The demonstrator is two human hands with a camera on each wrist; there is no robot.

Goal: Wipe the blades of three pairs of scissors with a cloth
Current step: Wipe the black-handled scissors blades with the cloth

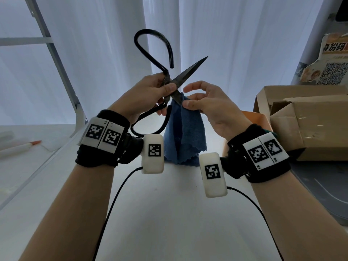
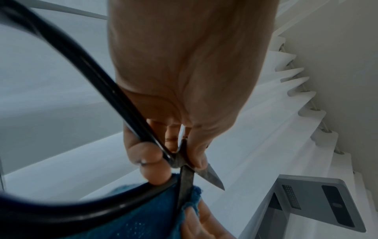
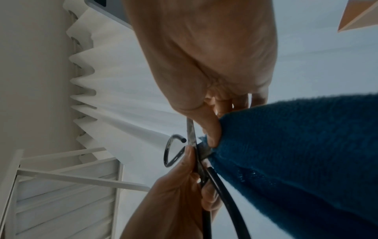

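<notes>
Now 1 scissors (image 1: 170, 85) gripped by L hand (image 1: 148, 95); R hand (image 1: 205, 104) pinches 1 cloth (image 1: 185, 132) on blade.

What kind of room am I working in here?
Probably a makeshift indoor workspace, not a kitchen or workshop: a plain white table backed by white curtains, with opened cardboard boxes piled at the right and a white ladder-like frame at the left.
</notes>
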